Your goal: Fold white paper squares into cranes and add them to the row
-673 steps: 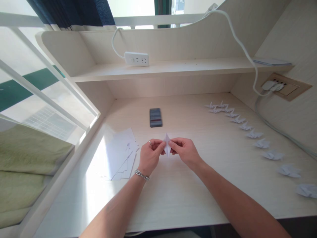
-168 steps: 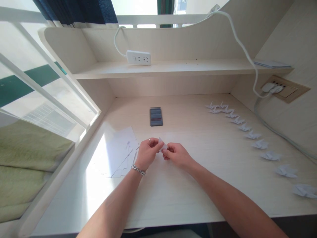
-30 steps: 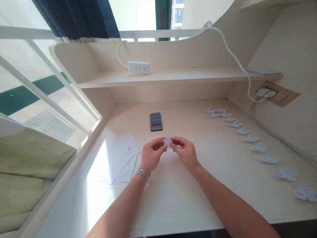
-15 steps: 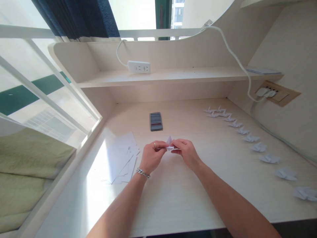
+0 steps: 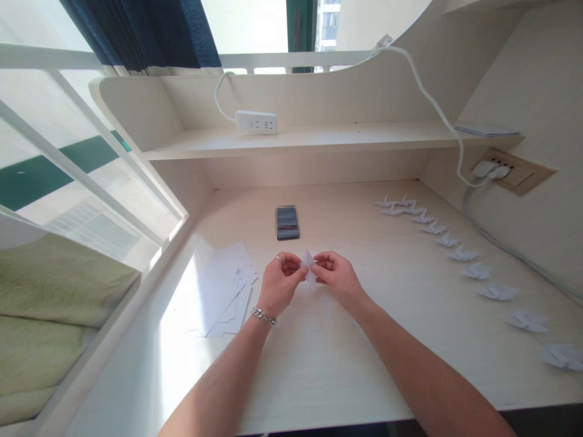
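Observation:
Between my two hands is a small folded white paper, diamond-shaped with its point facing away from me. My left hand is closed, pinching the paper's left edge with thumb and fingers; a ring and a chain bracelet are on this side. My right hand pinches the right edge in the same way, fingers curled behind. The paper's lower tip shows just below the thumbs. Part of its back is hidden by the fingers.
Loose white paper sheets lie to the left in a sunlit patch. A dark phone-like object lies beyond my hands. Several folded paper cranes run in a line along the right. A power strip rests on the shelf.
The folded paper has turned from a raised point with a flap sticking out sideways into a narrow upright diamond. My fingers have shifted their pinch to its two side edges.

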Available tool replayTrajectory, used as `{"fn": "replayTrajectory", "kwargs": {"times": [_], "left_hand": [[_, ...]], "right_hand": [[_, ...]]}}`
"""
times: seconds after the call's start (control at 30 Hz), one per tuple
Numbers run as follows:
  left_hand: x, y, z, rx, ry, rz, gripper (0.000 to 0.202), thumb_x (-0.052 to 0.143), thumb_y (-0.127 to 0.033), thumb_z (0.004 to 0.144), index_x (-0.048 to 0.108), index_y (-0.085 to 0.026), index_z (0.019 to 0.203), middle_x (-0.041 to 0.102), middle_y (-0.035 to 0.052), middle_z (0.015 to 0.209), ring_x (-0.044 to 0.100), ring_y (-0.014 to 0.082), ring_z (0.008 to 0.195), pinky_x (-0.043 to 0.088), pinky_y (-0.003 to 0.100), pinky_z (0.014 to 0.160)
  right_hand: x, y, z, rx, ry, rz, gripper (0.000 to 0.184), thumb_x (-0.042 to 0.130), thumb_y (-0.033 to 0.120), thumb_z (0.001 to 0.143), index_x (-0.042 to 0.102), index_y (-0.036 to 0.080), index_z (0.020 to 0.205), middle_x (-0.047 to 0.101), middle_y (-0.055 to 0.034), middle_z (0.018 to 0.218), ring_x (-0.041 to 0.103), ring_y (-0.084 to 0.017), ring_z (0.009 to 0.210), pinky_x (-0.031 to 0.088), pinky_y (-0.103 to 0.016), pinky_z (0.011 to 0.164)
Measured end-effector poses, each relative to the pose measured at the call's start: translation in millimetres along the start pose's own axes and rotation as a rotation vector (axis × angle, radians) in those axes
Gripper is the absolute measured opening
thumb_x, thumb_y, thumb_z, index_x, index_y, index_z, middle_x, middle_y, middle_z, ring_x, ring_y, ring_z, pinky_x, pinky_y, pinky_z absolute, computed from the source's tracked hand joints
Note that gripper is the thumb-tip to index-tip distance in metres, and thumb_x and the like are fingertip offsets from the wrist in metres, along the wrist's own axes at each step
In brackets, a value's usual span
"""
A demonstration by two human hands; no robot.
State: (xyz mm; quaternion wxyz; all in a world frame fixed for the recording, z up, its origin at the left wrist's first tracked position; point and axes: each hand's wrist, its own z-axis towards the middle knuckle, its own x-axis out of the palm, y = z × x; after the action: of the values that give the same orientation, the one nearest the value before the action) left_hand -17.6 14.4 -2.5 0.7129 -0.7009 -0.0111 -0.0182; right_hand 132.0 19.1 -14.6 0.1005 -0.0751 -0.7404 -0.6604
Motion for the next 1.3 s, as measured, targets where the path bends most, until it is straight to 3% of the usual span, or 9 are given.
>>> {"fn": "replayTrajectory", "kwargs": {"times": [0.2, 0.3, 0.8, 1.0, 1.13, 1.3], "left_hand": [[0.2, 0, 0, -0.069, 0.030, -0.089, 0.042, 0.078, -0.025, 0.067, 0.057, -0.015, 0.101, 0.068, 0.0017, 0.073, 0.067, 0.0145, 0.068, 0.055, 0.028, 0.066], [0.3, -1, 0, -0.074, 0.038, -0.094, 0.041, 0.081, -0.025, 0.064, 0.059, -0.013, 0.096, 0.071, 0.0050, 0.076, 0.068, 0.0159, 0.070, 0.054, 0.027, 0.067], [6.0, -2, -2, -0.086, -0.148, -0.164, 0.050, 0.084, -0.026, 0.059, 0.056, -0.014, 0.100, 0.073, 0.0051, 0.073, 0.068, 0.0163, 0.065, 0.052, 0.027, 0.063], [2.9, -3, -2, -0.078, -0.141, -0.202, 0.052, 0.084, -0.028, 0.058, 0.059, -0.012, 0.101, 0.072, 0.0053, 0.072, 0.067, 0.0169, 0.064, 0.053, 0.029, 0.065], [-0.9, -6, -1, -0.065, -0.075, -0.158, 0.042, 0.082, -0.032, 0.062, 0.068, -0.011, 0.095, 0.073, 0.0075, 0.076, 0.067, 0.0174, 0.067, 0.053, 0.029, 0.066], [-0.7, -5, 0, -0.053, -0.125, -0.110, 0.029, 0.082, -0.032, 0.062, 0.071, -0.012, 0.080, 0.072, 0.0065, 0.074, 0.066, 0.0162, 0.067, 0.052, 0.027, 0.065]], "right_hand": [[-1, 0, -1, -0.071, 0.035, -0.069, 0.031, 0.077, 0.031, 0.066, 0.058, 0.018, 0.086, 0.067, -0.0010, 0.070, 0.064, -0.017, 0.067, 0.051, -0.032, 0.066], [-2, 1, -3, -0.095, 0.059, -0.129, 0.029, 0.075, 0.028, 0.068, 0.056, 0.019, 0.088, 0.066, 0.0009, 0.067, 0.063, -0.015, 0.064, 0.048, -0.029, 0.063], [7, -5, -4, -0.128, 0.011, -0.076, 0.038, 0.072, 0.038, 0.073, 0.056, 0.020, 0.102, 0.065, 0.0009, 0.070, 0.061, -0.016, 0.066, 0.046, -0.029, 0.063], [9, -3, -6, -0.011, 0.109, -0.057, 0.033, 0.079, 0.040, 0.064, 0.061, 0.017, 0.080, 0.066, -0.0014, 0.069, 0.062, -0.015, 0.062, 0.049, -0.030, 0.062], [8, 3, -8, 0.005, 0.140, -0.127, 0.028, 0.078, 0.037, 0.064, 0.062, 0.017, 0.075, 0.064, 0.0001, 0.063, 0.059, -0.014, 0.059, 0.047, -0.029, 0.059], [9, 6, -10, 0.030, 0.147, -0.146, 0.027, 0.076, 0.038, 0.066, 0.065, 0.017, 0.077, 0.063, 0.0005, 0.065, 0.057, -0.013, 0.059, 0.046, -0.028, 0.060]]}}
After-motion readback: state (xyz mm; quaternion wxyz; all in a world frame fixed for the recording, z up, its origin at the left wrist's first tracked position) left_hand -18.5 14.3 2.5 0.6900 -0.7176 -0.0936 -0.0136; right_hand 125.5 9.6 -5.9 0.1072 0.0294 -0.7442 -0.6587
